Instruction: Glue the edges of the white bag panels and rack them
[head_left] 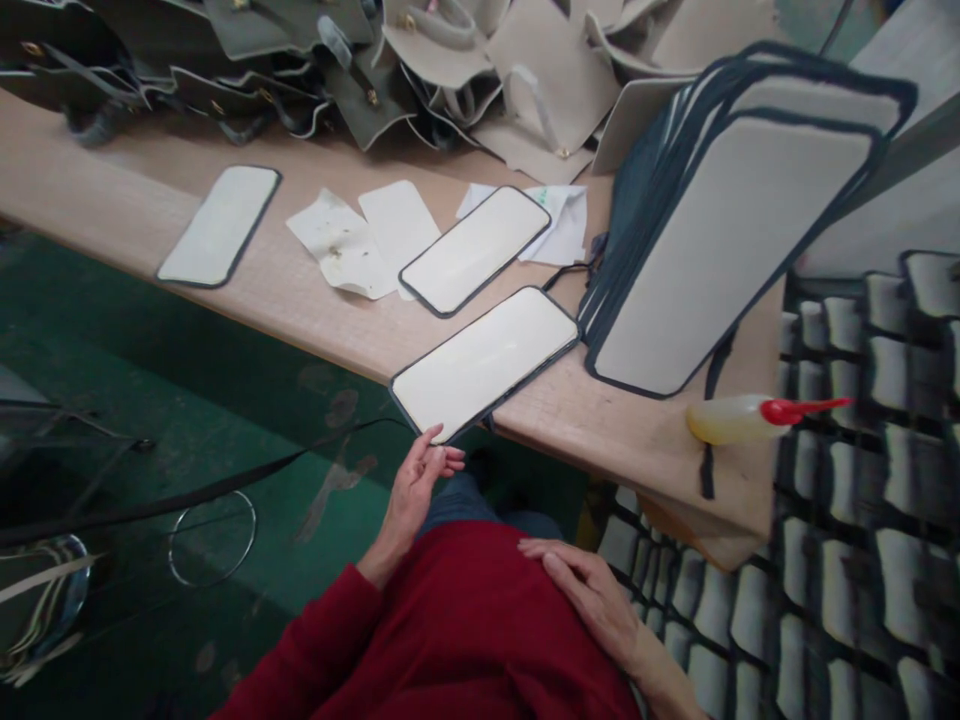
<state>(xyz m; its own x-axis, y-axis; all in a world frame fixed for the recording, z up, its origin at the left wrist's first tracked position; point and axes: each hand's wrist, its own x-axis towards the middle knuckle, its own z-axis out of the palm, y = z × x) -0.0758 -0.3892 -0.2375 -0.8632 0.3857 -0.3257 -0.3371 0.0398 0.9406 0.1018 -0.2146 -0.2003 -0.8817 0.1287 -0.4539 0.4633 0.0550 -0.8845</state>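
You face a tan counter [112, 190] above green floor [150, 350] — a white, dark-rimmed panel [486, 362] overhangs its near edge; your left hand [415, 487] touches the panel's corner, grip unclear — your right hand [592, 593] rests unclenched.

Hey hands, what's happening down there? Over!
Left hand touching nearest white panel, one corner past the table edge. Right hand against red shirt. Second white panel close behind; red-tipped bottle off right.

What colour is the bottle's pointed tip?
The tip is bright red, seen in the head view.
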